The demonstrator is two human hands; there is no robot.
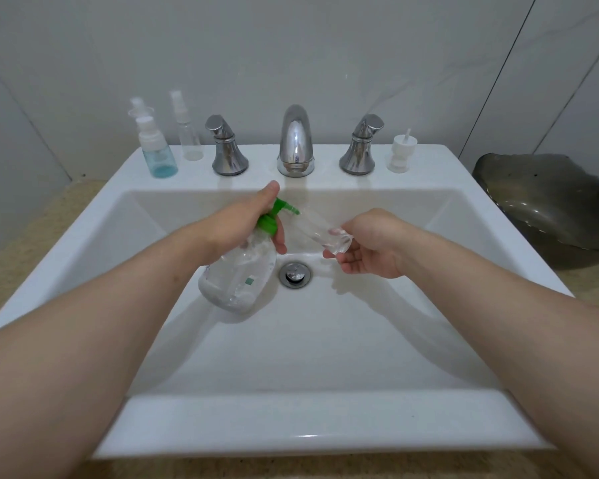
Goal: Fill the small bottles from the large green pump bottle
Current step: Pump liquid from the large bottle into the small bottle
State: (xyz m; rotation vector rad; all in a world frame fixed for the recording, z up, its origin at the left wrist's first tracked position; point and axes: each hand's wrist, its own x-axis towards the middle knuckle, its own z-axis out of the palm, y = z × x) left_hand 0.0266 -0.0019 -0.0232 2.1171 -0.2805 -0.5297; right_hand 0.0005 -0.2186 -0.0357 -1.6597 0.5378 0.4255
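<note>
My left hand (246, 219) grips the neck of the large clear bottle with the green pump (237, 271), tilted over the white sink basin (312, 340). Its green nozzle (287, 207) points right, at the mouth of a small clear bottle (322, 231). My right hand (370, 243) holds that small bottle by its base, tilted toward the nozzle. On the sink's back ledge at the left stand a small bottle with blue liquid (156, 150) and a small clear spray bottle (187, 133). A loose white pump cap (402, 153) stands on the ledge at the right.
A chrome faucet (295, 143) with two handles (226, 146) (360, 146) rises at the back of the sink. The drain (294, 274) lies just below both hands. A dark curved dish (547, 209) rests on the counter at the right.
</note>
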